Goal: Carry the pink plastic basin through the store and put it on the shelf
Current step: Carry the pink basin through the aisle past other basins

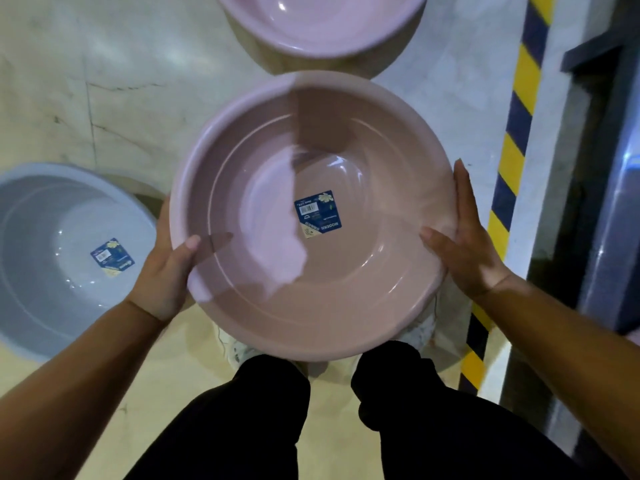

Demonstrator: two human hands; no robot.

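A round pink plastic basin (346, 271) with a blue label at its bottom fills the middle of the head view, held level above my legs. My left hand (166, 268) grips its left rim, thumb over the edge and fingers underneath. On the right rim my right hand (467, 244) presses flat against the outer wall, thumb resting inside. No shelf is in sight.
A blue-grey basin (41, 258) with the same label sits on the floor at the left. Another pink basin (322, 26) lies at the top edge. A yellow-and-dark striped line (512, 161) runs along the pale marble floor at the right, beside a dark metal frame (609, 168).
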